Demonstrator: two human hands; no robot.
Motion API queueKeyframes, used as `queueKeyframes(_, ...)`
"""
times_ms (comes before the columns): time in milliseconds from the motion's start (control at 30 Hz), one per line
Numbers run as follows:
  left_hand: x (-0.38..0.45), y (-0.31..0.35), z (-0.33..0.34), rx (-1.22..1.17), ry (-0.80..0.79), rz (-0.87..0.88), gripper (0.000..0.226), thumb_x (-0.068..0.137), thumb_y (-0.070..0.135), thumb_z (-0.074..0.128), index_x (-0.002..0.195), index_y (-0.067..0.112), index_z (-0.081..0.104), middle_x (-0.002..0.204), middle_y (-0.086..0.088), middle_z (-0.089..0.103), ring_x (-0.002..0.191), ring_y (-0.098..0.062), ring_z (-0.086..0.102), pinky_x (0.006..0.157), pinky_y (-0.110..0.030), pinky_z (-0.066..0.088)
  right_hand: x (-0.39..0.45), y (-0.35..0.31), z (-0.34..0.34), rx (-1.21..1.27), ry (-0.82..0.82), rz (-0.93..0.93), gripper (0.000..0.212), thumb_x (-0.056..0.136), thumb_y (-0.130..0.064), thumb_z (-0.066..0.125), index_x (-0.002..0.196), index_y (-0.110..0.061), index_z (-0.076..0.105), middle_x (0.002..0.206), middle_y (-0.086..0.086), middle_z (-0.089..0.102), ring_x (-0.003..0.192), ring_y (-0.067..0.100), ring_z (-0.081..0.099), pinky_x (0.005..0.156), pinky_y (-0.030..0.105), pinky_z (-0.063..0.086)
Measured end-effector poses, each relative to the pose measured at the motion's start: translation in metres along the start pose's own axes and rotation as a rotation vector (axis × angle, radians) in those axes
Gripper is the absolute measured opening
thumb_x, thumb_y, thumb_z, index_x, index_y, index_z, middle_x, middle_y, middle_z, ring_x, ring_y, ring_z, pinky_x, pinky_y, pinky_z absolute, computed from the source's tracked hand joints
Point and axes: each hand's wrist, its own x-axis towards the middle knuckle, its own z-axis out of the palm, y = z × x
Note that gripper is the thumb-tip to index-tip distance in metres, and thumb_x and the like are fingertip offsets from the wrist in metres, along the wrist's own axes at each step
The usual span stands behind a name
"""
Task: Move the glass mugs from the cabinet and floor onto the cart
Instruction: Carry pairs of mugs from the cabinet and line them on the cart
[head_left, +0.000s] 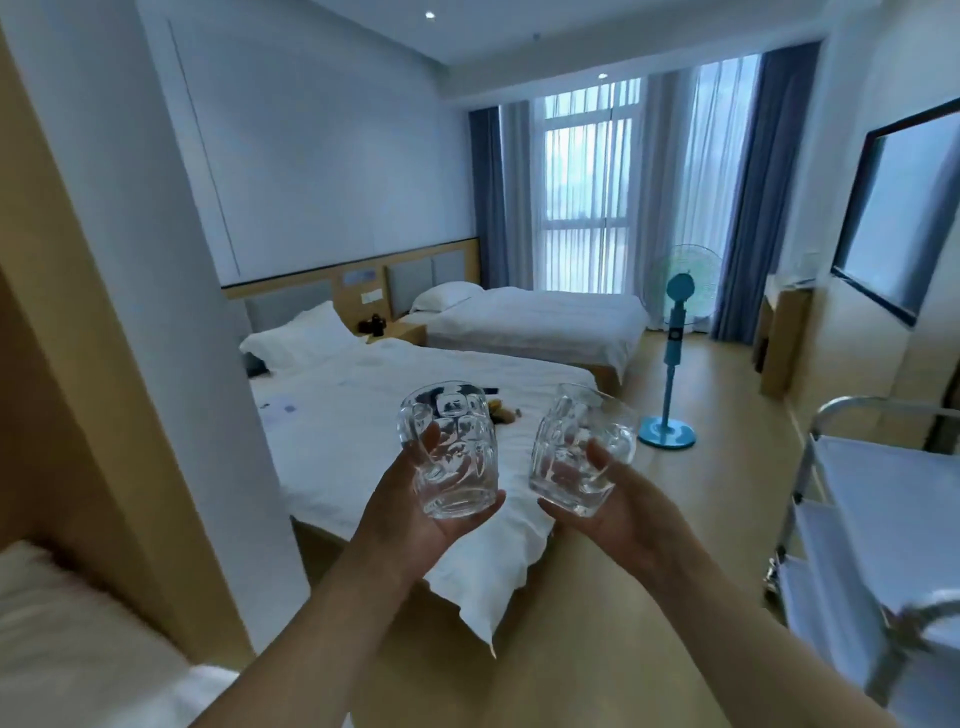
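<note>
- A person stands in a twin-bed hotel room with both bare arms stretched forward, a clear glass mug raised in each hand.
- The left hand (415, 512) cups the left glass mug (449, 449) from below and behind; its grip is curled round the base, thumb up the near side, fingertips showing under the bottom edge. The mug stands nearly upright and looks empty.
- The right hand (618, 501) holds the right glass mug (582, 457) the same way, grip wrapped round the lower part, thumb laid against the glass. This mug tilts, its mouth leaning up and to the right.
- The two mugs are near each other but apart, both in the air above the foot of the nearer bed (363, 415), which has rumpled white sheets and a few small items scattered on it.
- The cart (883, 499), a metal-framed trolley with pale shelves, stands at the right edge of the scene, well apart from both mugs.
- A second made bed (535, 317) lies farther back, under a tall window (587, 192) with blue curtains.
- A turquoise standing fan (675, 332) stands on the wooden floor between the beds and the cart.
- A dark-framed screen (904, 208) hangs on the right wall.
</note>
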Motion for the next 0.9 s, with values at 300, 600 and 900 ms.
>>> queueKeyframes(300,0.084,-0.092,0.069,0.053,-0.04,-0.136,0.038,0.081,0.027,0.082,0.112,0.01,0.068,0.105,-0.012,0.07,0.096,-0.027,0.069,0.097,-0.047,0.054,-0.029,-0.078,-0.121,-0.081,0.067,-0.079,0.087,0.067,-0.022,0.09,0.142,-0.005,0.051,0.133,0.023,0.059,0.12,0.041,0.059,0.106,0.063,0.042)
queueKeyframes(600,0.178,-0.16,0.114,0.136,-0.212,-0.343,0.096,0.046,0.027,0.098,0.133,0.007,0.061,0.123,-0.016,0.063,0.108,-0.033,0.062,0.107,-0.055,0.042,-0.053,-0.111,-0.193,-0.176,0.296,-0.188,0.061,0.068,-0.02,0.084,0.126,-0.01,0.067,0.125,0.02,0.066,0.112,0.039,0.065,0.095,0.054,0.053)
queueKeyframes(900,0.299,-0.202,0.146,0.237,-0.463,-0.498,0.053,0.066,0.029,0.088,0.113,0.012,0.072,0.11,-0.011,0.063,0.098,-0.027,0.063,0.1,-0.05,0.048,-0.023,-0.154,-0.243,-0.217,0.46,-0.33,0.069,0.074,-0.017,0.08,0.135,0.002,0.054,0.117,0.021,0.063,0.108,0.04,0.061,0.104,0.062,0.043)
